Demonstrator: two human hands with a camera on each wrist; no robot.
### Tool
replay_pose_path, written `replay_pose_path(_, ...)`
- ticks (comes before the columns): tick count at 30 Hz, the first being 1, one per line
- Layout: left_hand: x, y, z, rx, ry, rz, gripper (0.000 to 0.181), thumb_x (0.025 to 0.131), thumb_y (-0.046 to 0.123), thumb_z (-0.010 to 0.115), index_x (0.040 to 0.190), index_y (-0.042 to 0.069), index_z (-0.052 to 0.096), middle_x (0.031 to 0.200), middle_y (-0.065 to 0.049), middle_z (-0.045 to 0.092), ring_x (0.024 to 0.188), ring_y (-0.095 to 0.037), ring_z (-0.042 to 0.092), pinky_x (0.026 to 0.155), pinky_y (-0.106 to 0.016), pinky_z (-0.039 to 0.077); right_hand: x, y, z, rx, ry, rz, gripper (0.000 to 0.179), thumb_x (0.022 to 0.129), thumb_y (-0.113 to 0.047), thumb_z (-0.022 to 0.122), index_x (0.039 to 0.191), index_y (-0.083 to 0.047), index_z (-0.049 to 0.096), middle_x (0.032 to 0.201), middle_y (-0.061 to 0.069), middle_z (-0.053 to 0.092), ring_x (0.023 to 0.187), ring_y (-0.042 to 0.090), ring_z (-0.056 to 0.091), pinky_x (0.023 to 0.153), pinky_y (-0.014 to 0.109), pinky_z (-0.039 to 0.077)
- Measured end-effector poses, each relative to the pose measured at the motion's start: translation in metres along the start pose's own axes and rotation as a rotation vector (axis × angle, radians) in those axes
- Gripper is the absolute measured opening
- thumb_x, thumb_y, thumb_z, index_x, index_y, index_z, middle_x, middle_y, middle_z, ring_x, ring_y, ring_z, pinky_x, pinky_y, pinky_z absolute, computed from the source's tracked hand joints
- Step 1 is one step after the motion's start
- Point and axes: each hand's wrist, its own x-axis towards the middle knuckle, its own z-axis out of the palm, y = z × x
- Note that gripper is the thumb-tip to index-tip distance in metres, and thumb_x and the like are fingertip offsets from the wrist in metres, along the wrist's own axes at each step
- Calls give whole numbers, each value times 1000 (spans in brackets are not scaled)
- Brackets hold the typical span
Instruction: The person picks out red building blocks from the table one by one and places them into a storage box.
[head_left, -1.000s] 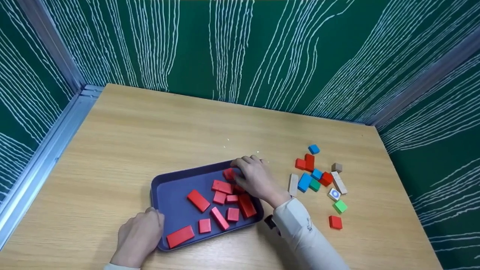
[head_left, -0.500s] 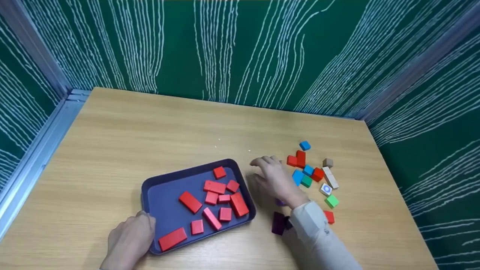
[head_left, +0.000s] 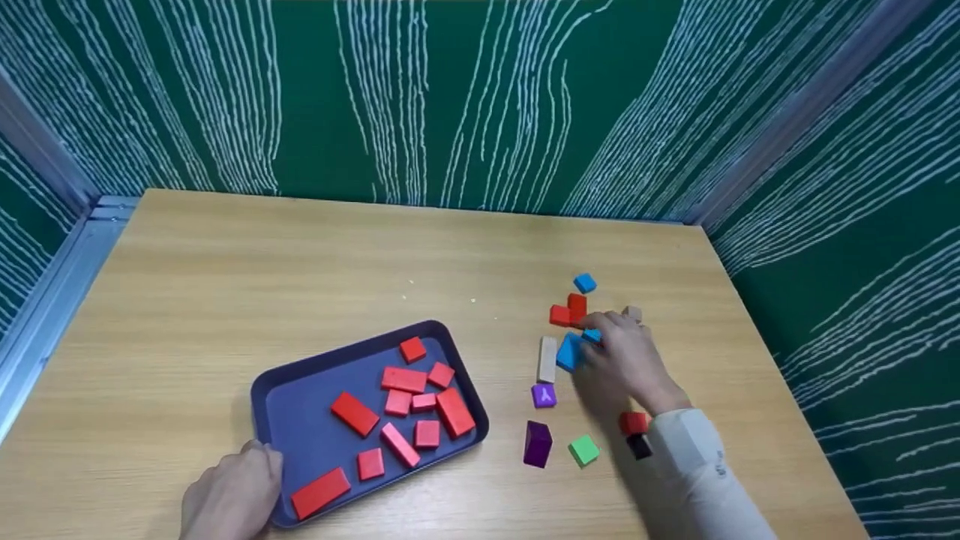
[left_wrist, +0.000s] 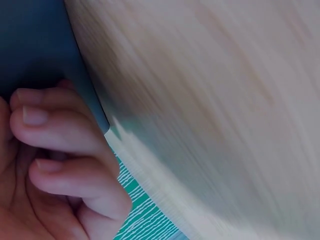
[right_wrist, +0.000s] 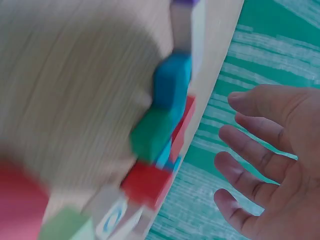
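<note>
A dark blue-purple tray holding several red blocks sits tilted slightly on the table plane of view. My left hand grips the tray's left edge; in the left wrist view its curled fingers lie against the tray wall. Over the loose blocks on the right reaches my right hand, above the table and holding nothing. Its fingers are spread and slightly bent in the right wrist view. Nearest to it are a blue block, a red block and a green block; it partly hides the pile.
A pale wooden block, a purple block, a dark purple block and a light green block lie between tray and right arm. Red blocks and a small blue block lie further back. A green wall stands behind the table.
My right hand has left the tray's right end and moved right over the loose blocks. A red block it covered in the tray is now visible. The left hand still grips the tray.
</note>
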Motion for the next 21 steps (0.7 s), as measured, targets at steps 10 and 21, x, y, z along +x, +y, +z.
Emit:
replay_pose_path(10, -1, -3, 1, -2, -6, -2, 49, 105, 29, 26, 97, -10, 55, 83, -22, 60, 71, -34, 59, 63, -53, 46, -6, 31, -9, -14, 1, 90, 38, 89, -11, 75, 124, -3, 62, 120, 16, 60, 107, 39, 53, 89, 60, 41)
replay_pose_path(21, 3, -1, 3, 7, -4, -6, 47, 104, 29, 27, 97, -9, 54, 82, -21, 60, 70, -33, 59, 63, -53, 46, -1, 57, 2, 17, -68, 127, 39, 89, -12, 76, 124, -2, 62, 110, 11, 55, 97, 33, 49, 87, 55, 40)
